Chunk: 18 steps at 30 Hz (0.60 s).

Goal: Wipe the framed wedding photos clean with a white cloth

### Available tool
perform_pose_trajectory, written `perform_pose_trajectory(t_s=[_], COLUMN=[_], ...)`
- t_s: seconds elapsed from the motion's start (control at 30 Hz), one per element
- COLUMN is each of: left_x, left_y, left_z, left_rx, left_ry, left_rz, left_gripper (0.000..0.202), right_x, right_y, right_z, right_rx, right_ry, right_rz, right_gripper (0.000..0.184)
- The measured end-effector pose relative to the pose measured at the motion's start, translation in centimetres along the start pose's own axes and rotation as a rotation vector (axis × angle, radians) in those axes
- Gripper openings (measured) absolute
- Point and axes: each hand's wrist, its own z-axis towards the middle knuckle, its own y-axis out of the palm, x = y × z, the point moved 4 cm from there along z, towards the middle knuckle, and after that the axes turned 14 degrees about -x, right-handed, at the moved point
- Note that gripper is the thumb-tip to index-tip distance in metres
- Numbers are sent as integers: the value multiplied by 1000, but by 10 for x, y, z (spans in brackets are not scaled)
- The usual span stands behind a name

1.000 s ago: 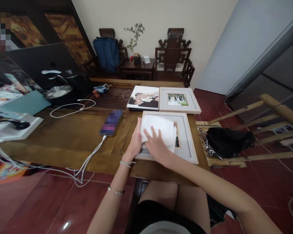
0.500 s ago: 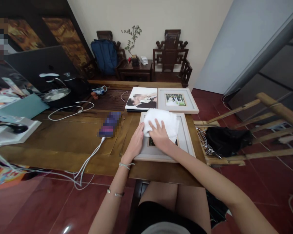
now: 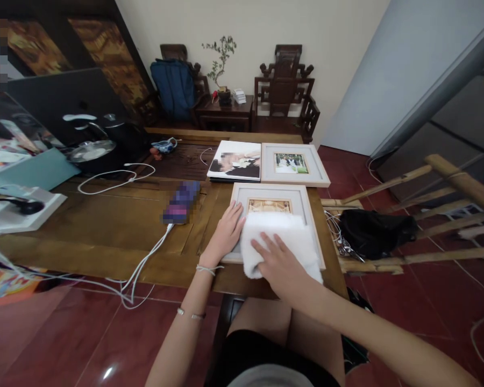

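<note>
The right hand [image 3: 280, 263] lay flat with fingers spread, pressing a soft, white folded cloth [image 3: 286, 236] onto the near half of a pale, wood-rimmed picture frame [image 3: 239, 194]. The limp, light cloth overhung the frame's near edge. The left hand [image 3: 228, 232] rested open-fingered on the left rim. The frame lay flat at the near right corner of the brown wooden table [image 3: 105, 226]. It was stiff, its face judged fragile and slippery, and best gripped by the rims. Its long axis seemed to run away from the person, though the cloth hid much. Beyond lay a second pale frame [image 3: 320, 177] and an unframed photo print [image 3: 236, 161].
</note>
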Motion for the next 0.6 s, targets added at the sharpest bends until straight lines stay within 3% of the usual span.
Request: perform_pose_trajectory(t_s=[0.23, 0.47, 0.6], left_x=[-1, 1, 0], left_y=[3, -2, -2], left_z=[2, 0, -1], left_rx=[78, 126, 107], left_ry=[24, 7, 26], left_rz=[29, -91, -64], left_gripper=[47, 44, 43], right_x=[39, 0, -7], right_y=[9, -7, -6], right_z=[-32, 24, 35], right_rx=[-96, 19, 65], right_ry=[222, -2, -5], right_rz=[-32, 2, 17], right_gripper=[25, 25, 26])
